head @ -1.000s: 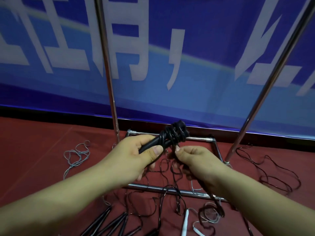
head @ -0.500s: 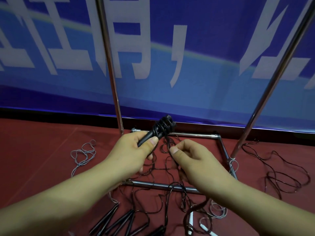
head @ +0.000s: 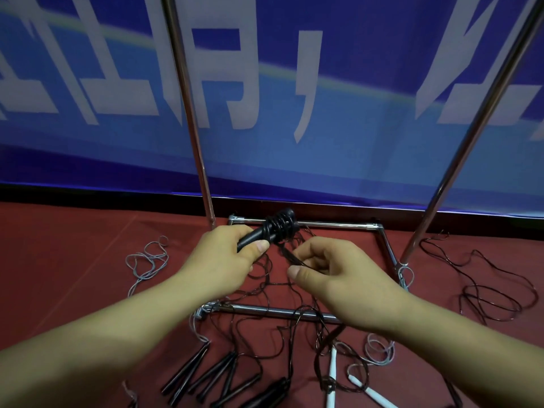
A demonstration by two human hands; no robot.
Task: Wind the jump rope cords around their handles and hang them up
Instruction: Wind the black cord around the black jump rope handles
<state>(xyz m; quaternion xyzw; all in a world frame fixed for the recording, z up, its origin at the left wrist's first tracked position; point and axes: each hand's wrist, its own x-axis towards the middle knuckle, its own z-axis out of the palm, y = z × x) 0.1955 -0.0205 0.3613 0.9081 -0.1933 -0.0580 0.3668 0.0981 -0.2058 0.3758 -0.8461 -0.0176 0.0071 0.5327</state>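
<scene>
A black jump rope handle (head: 259, 235) was gripped in the left hand (head: 226, 260), fingers and thumb curled round its lower part, with its far end raised toward the rack's rear base bar (head: 332, 224). Several turns of dark cord (head: 281, 224) were seen wound round the upper part of the handle. The free length of cord (head: 290, 256) was pinched between thumb and fingers of the right hand (head: 338, 275), just beside the left. Loose dark cord (head: 485, 293) was spread over the red floor (head: 73, 254), a grey cord (head: 147, 260) lay to the left, and further black handles (head: 206, 375) and white handles (head: 332, 375) were shown near the lower edge. Two upright metal poles (head: 188, 113) were set before a blue banner (head: 353, 69)
</scene>
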